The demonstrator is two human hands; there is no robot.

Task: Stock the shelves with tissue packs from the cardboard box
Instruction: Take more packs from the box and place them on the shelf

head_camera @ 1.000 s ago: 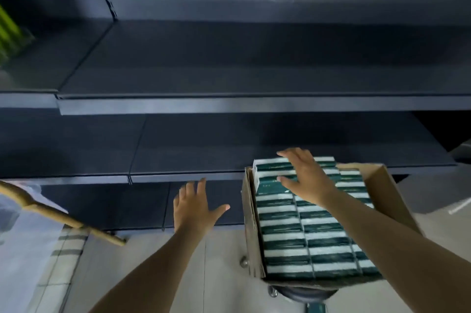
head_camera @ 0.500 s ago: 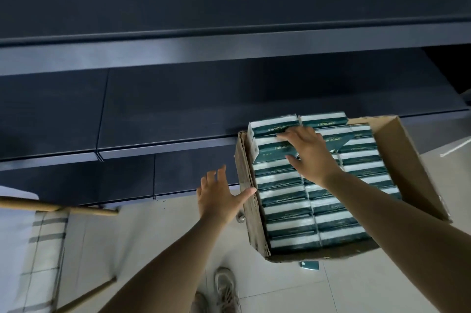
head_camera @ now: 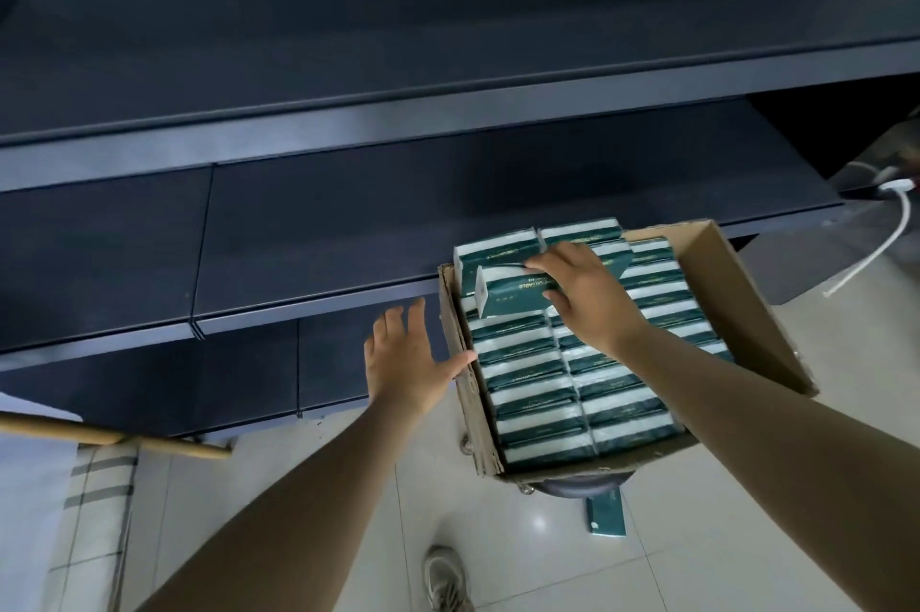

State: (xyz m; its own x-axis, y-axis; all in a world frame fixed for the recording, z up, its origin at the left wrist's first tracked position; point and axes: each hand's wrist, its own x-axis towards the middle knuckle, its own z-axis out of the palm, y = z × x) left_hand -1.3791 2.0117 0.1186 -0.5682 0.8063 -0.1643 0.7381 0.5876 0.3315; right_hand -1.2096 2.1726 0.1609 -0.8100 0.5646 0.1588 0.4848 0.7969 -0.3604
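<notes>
Right hand (head_camera: 582, 297) fingers grip a green tissue pack (head_camera: 513, 295) at the cardboard box (head_camera: 747, 312) far-left corner; left hand (head_camera: 405, 362) spread beside it; stray pack (head_camera: 605, 514) on floor; print unreadable.

Box (head_camera: 737, 292): open brown cardboard, right of centre, just in front of the shelves (head_camera: 348, 233), flaps splayed. Packed with green-and-white tissue packs (head_camera: 537, 392) on edge, two tight rows. One pack (head_camera: 513, 295) lifted clear at the far left corner, tilted, green face up. Shelves: dark, bare tiers.
</notes>
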